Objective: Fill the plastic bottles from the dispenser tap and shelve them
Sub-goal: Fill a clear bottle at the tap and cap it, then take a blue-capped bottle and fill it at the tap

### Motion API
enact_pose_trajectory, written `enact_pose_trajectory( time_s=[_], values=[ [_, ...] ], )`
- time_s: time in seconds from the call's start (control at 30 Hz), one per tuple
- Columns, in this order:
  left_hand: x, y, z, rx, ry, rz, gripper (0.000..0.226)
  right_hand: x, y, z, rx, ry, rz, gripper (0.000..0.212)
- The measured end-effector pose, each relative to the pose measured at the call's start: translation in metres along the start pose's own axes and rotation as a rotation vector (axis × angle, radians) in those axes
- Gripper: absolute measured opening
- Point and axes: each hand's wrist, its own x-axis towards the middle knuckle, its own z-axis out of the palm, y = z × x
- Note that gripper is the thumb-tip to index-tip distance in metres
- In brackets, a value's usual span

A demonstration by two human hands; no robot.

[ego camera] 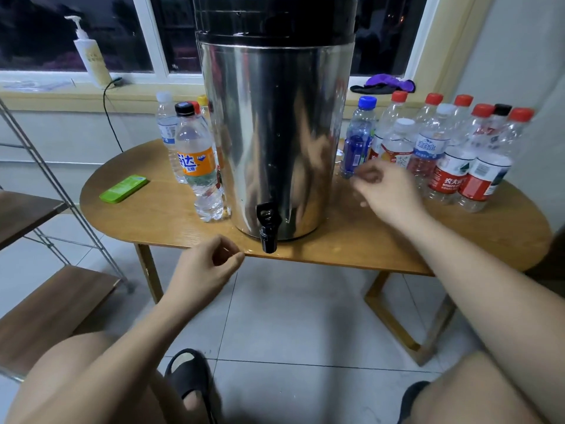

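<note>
Looking down on a steel dispenser (pixel 275 142) standing at the middle of the bench (pixel 458 234), with its black tap (pixel 268 228) hanging over the front edge.

Holding the left grip (pixel 211 264) just off that front edge, left of the tap, with fingers loosely curled, thumb near forefinger, and nothing in it.

Stretching the right grip (pixel 388 191) over the bench to the right of the dispenser, fingers loosely curled and empty, fingertips (pixel 363 175) just beside the base of a blue bottle (pixel 357 142). Unable to tell through the blur whether they are touching it.

Seeing that blue bottle standing upright close against the dispenser's right side. Seeing beyond it a cluster of capped bottles (pixel 452 160) crowding the right end of the bench, upright and looking empty, most with red caps.

Finding an orange-labelled bottle (pixel 198 166) on the dispenser's left side, upright, black-capped and holding clear liquid, with a few more bottles behind it toward the back edge.

Noting a green case (pixel 123 188) lying flat near the left end of the bench and a shelf rack (pixel 46 295) standing on the floor off that end.

Noting a pump bottle (pixel 91 59) and a purple cloth (pixel 385 84) resting on the windowsill (pixel 46 96) behind, and a black sandal (pixel 189 374) on the tiled floor below.
</note>
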Motion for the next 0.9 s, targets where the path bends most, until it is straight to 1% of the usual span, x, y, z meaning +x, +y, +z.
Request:
enact_pose_trajectory(
  time_s=[0.17, 0.3, 0.43, 0.63, 0.73, 0.8, 0.83, 0.9],
  values=[
    [0.008, 0.001, 0.012, 0.02, 0.002, 0.058, 0.009, 0.091, -0.018, -0.011, -0.203, 0.161, -0.018, 0.027],
    [0.011, -0.001, 0.013, 0.007, 0.011, 0.058, 0.01, 0.136, -0.029, -0.017, -0.336, 0.227, -0.075, 0.039],
    [0.01, -0.002, 0.011, -0.015, 0.009, 0.064, 0.01, 0.163, -0.031, -0.019, -0.386, 0.215, -0.095, 0.045],
    [0.012, 0.0, 0.01, -0.031, -0.007, 0.055, 0.008, 0.181, -0.028, -0.015, -0.46, 0.108, -0.105, 0.059],
    [0.013, 0.001, 0.009, -0.044, -0.021, 0.055, 0.007, 0.19, -0.026, -0.015, -0.466, 0.052, -0.051, 0.059],
    [0.012, 0.001, 0.009, -0.049, -0.026, 0.062, 0.006, 0.192, -0.026, -0.016, -0.437, 0.011, -0.019, 0.054],
    [0.012, 0.001, 0.008, -0.045, -0.026, 0.064, 0.006, 0.192, -0.026, -0.016, -0.414, 0.006, -0.02, 0.049],
    [0.011, 0.0, 0.007, -0.041, -0.027, 0.063, 0.006, 0.189, -0.024, -0.015, -0.411, 0.061, -0.066, 0.041]
  ],
)
